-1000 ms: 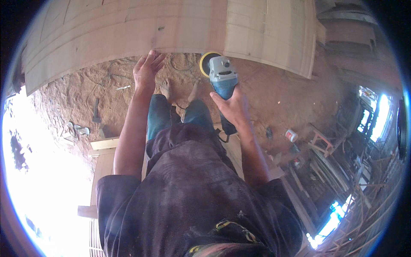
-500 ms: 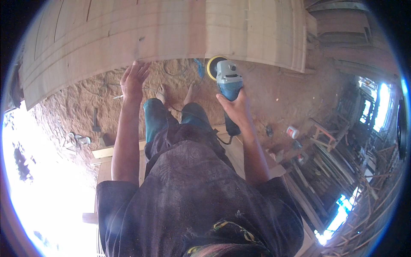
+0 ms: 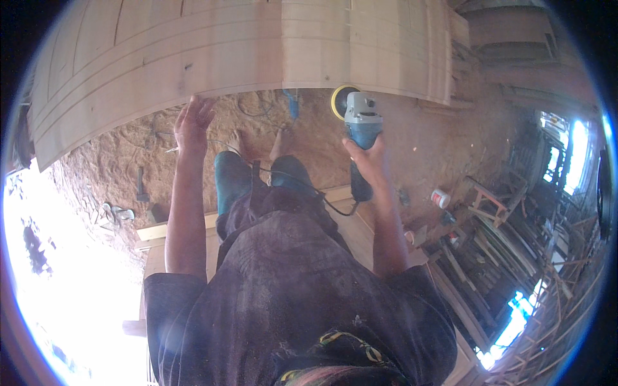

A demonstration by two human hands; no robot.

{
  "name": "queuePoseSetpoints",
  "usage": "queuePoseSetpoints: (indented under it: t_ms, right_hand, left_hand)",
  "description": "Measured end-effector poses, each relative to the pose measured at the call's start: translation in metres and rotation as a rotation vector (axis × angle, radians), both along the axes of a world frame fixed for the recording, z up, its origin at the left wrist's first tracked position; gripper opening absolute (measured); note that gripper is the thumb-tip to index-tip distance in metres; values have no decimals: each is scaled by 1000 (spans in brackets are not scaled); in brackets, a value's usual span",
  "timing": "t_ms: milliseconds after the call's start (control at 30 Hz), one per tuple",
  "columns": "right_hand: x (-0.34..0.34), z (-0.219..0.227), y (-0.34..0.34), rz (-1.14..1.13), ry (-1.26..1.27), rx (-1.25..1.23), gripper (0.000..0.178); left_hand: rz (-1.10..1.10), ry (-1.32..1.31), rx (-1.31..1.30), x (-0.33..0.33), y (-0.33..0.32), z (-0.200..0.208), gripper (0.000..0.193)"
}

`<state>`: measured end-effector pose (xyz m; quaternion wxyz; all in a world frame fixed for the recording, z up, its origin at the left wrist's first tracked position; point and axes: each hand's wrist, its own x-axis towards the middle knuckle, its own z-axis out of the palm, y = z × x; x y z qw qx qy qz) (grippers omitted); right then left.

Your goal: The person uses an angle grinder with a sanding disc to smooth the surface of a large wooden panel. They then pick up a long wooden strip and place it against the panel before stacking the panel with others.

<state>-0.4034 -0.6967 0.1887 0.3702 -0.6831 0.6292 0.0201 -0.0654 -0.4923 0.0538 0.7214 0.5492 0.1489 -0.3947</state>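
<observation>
- Ideally, the right hand (image 3: 369, 161), gripping the sander (image 3: 364, 128), should lay its pad (image 3: 342, 103) flat against the panel (image 3: 244, 58).
- Left hand (image 3: 191, 127), loosely spread near the panel, should avoid the pad.

a blue sander (image 3: 364, 125), yellow-rimmed disc (image 3: 343, 103) foremost, is at the edge of a pale wooden panel (image 3: 244, 51).

A brown dirt floor (image 3: 444, 145) spreads below. Near its sunlit left edge lies a pair of sandals (image 3: 118, 212), with a dark, hammer-shaped tool (image 3: 141, 185) farther in. Toward the floor's right edge are a white tub (image 3: 440, 198) with a reddish band, a small wooden frame (image 3: 493, 203) just beside it, and a jumble of long planks (image 3: 492, 248). Bright daylight fills an opening (image 3: 575, 161) beyond.
</observation>
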Motion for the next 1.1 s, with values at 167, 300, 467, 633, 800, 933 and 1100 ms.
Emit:
queuePoseSetpoints:
  t_ms: [167, 300, 467, 633, 800, 933, 1100]
  right_hand:
    - [-33, 10, -19, -63, -62, -42, 67]
    - [-66, 15, -22, -151, -132, 0, 62]
    - [-69, 29, -19, -166, -158, 84, 60]
    - [-22, 35, -8, 45, -167, 98, 48]
    - [55, 25, 23, 267, -158, 212, 46]
    - [130, 8, 63, 494, -323, 136, 56]
    - [192, -6, 102, 618, -292, 157, 65]
  left_hand:
    - [-42, 58, -46, -36, -39, -2, 54]
    - [-87, 49, -97, -82, -84, 14, 47]
    - [-154, 115, -13, -105, -107, 37, 44]
    - [-17, 88, -61, -74, -82, 20, 47]
    - [180, 19, -122, -23, 9, -6, 49]
    - [265, 34, 29, -5, 102, -20, 48]
    - [343, 130, 208, -22, 195, -39, 49]
